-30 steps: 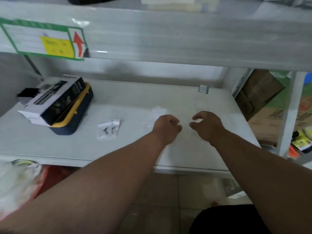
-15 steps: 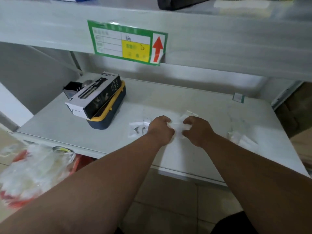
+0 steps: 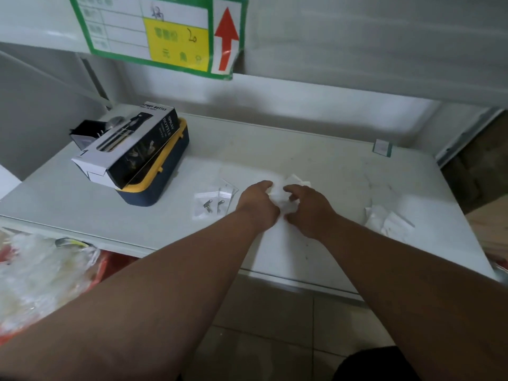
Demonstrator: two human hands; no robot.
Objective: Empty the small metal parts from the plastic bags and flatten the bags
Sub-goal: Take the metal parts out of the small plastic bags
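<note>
Head view: we are pinching a bag [image 3: 280, 198] with our left hand [image 3: 258, 204] and right hand [image 3: 309, 209], fingers curled on it, mid-shelf [image 3: 316, 160]; two filled bags [image 3: 213, 202] are lying just left.

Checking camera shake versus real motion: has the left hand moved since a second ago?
Yes. The left hand went forward and right, away from the two bagged parts, meeting the right hand on a bag.

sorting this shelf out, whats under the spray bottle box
The spray bottle box lies on a navy case with a yellow rim. The box covers most of its top, so what the case holds cannot be seen.
</note>
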